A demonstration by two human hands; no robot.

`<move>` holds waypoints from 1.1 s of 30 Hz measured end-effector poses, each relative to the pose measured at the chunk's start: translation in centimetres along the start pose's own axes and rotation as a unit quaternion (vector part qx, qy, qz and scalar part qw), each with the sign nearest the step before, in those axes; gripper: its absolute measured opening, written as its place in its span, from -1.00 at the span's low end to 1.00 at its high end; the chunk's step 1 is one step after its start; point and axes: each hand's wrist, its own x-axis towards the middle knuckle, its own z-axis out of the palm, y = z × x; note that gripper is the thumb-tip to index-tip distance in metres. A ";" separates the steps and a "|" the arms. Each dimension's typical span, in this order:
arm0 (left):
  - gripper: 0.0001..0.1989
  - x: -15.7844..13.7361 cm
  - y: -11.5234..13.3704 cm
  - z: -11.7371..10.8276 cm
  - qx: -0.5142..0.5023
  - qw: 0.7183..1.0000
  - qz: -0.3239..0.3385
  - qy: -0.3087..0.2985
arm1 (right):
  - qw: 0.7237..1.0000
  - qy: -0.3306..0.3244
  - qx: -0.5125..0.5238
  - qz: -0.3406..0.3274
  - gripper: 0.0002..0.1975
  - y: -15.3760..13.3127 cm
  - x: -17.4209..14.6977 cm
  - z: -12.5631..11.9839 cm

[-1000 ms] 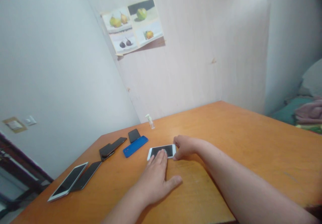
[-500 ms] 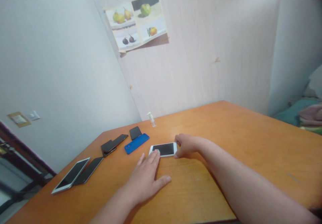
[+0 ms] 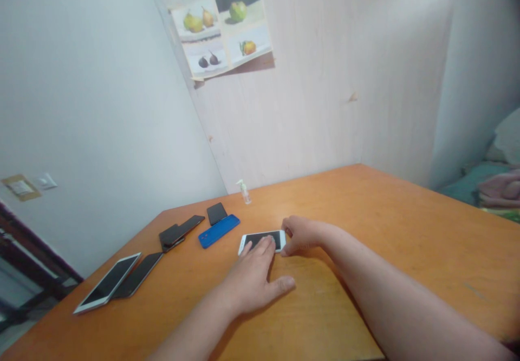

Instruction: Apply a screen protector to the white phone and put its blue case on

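Note:
A white smartphone (image 3: 252, 238) with a dark screen lies face up on the wooden table. My right hand (image 3: 303, 233) holds its right end, thumb on the near corner and fingers at the far corner. Across the screen rest the fingertips of my left hand (image 3: 255, 279), which is palm down with its fingers stretched out and the thumb spread to the right. Whether anything thin lies under those fingertips I cannot tell. Just beyond the phone to the left is a blue phone case (image 3: 219, 231), touching a black phone (image 3: 216, 213).
Two overlapping dark phones (image 3: 184, 230) lie farther left. Nearer the left table edge are a white tablet (image 3: 108, 283) and a black phone-like device (image 3: 138, 275). A small clear pump bottle (image 3: 245, 193) stands near the wall. The wooden table (image 3: 406, 225) extends right.
My left hand has slid rightward over the smartphone's screen, from its left end to about the middle. My right hand keeps its hold on the right end. The view has shifted slightly.

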 end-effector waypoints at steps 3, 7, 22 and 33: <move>-0.36 0.9 0.2 -0.7 -0.008 0.999 0.029 0.018 | 1.000 0.002 0.003 0.003 -0.40 0.1 0.0 0.1; -0.79 1.8 -0.7 -1.2 -0.003 0.998 0.043 0.046 | 1.000 0.001 0.010 0.003 -0.39 0.2 0.0 0.2; -0.89 2.4 -3.2 0.5 -0.088 0.985 0.039 0.143 | 1.000 0.017 0.008 -0.006 -0.53 0.5 -0.5 0.4; -0.80 2.7 -4.2 1.6 -0.124 0.975 0.064 0.172 | 0.995 0.074 0.061 -0.035 -0.52 0.1 -1.0 1.0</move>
